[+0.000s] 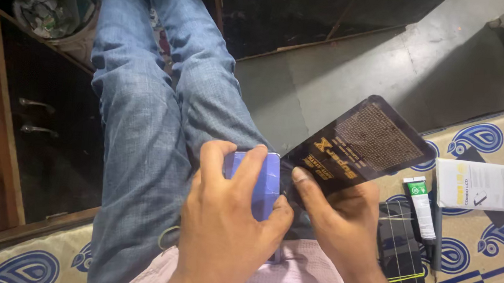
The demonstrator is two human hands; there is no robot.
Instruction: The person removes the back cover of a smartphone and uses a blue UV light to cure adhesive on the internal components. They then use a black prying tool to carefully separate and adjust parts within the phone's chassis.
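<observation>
My left hand grips a blue phone over my lap, fingers curled over its top edge. My right hand pinches the lower corner of a dark, glossy protective film sheet with gold print. The sheet lifts away from the phone toward the upper right, still meeting the phone at its right edge. Most of the phone is hidden by my left hand.
My legs in blue jeans stretch forward over a grey floor. On the patterned bed cover at right lie a white box, a green-capped white tube and a dark phone panel. A dark wooden cabinet stands at left.
</observation>
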